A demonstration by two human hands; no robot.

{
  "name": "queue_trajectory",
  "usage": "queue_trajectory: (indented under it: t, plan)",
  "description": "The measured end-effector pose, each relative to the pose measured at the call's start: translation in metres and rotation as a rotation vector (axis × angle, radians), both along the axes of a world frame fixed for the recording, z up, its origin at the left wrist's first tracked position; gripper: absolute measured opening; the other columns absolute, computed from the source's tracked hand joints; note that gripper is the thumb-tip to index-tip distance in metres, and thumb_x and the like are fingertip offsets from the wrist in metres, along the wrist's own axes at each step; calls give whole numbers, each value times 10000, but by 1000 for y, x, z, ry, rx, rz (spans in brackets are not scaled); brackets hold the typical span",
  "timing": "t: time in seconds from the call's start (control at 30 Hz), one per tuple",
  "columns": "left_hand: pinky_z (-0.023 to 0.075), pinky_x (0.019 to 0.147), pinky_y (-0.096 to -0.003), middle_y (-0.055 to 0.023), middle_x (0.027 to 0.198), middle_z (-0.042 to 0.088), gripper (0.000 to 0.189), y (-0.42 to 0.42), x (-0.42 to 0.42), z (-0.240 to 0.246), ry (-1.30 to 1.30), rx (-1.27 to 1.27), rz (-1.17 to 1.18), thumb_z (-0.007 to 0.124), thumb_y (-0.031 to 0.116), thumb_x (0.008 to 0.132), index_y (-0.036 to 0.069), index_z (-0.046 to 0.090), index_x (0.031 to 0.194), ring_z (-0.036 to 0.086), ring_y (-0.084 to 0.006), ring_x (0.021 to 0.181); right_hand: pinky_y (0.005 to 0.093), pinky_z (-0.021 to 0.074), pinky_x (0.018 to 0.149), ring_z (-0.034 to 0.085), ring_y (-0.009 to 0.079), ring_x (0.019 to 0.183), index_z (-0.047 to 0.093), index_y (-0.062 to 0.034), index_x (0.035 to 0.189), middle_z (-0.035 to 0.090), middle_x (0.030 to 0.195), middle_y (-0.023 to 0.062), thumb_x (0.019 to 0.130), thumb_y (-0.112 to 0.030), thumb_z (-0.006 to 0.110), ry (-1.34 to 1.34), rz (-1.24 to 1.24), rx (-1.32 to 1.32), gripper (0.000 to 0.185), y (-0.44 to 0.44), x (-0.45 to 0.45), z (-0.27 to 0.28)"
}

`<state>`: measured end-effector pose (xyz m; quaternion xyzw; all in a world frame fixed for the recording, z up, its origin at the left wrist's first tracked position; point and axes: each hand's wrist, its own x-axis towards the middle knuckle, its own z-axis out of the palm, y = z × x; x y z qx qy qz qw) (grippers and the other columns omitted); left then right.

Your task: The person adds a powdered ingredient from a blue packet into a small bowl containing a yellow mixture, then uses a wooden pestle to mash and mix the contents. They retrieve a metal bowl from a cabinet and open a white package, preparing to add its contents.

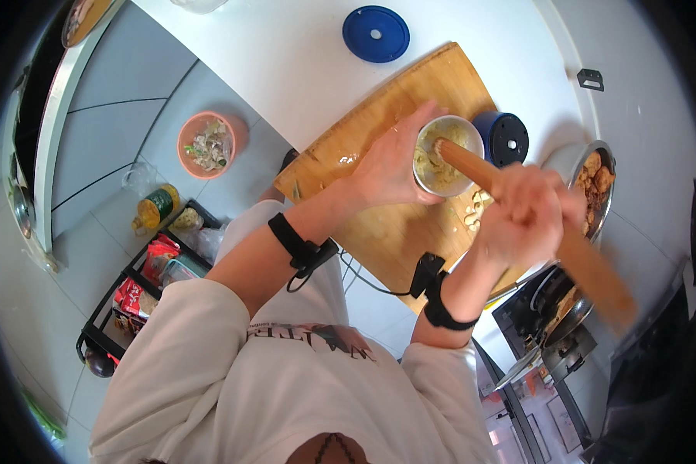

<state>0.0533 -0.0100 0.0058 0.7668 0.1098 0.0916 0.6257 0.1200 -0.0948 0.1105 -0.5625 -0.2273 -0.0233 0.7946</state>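
Note:
My left hand (383,159) is wrapped around a white cup (467,129), tilted so its mouth faces me. Inside lies pale yellow mash, probably crushed garlic (432,168). A thick wooden stick (594,275), like a rolling pin, is gripped in my right hand (525,214), its lower end in the mash and its upper end blurred. Beneath is a wooden cutting board (377,238), wet near my left wrist. Peeled garlic cloves (473,217) lie on it, partly hidden by my right hand. Just beyond the cup a blue-and-black round device (507,139) rests on its side.
A blue round lid (362,37) lies on the white table (290,58). At right stands a metal bowl (606,211) of fried food. A black cable (371,281) hangs between my wrist straps. Floor items include a scrap bin (184,159), an oil bottle (156,207) and a black rack (130,269).

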Motion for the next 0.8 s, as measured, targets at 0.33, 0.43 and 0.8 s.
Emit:
queue_trajectory:
  t: [0.33,0.43,0.8]
  plan:
    - [335,1076,-422,-186,1429,393,1229,15,1,26,27,-28,-49,916,309,485,24,218,1455,399,-361,1319,256,406,512,466,97,522,510,-43,760,527,611,32,831,-30,611,26,-215,-261,125,-2,3,-31]
    - [273,1107,-432,-212,1482,310,1296,48,-4,76,-354,17,-81,917,314,508,34,129,1499,341,-349,1360,288,462,551,566,185,561,549,-18,773,583,667,69,785,-30,669,170,-263,-327,121,8,1,-27]
    - [396,429,-216,-6,544,517,226,16,56,161,-447,-393,126,637,122,913,63,462,781,497,-72,457,365,400,982,518,260,1128,417,-41,1231,519,1189,127,749,-56,723,4,-342,-715,572,-29,-25,-1]
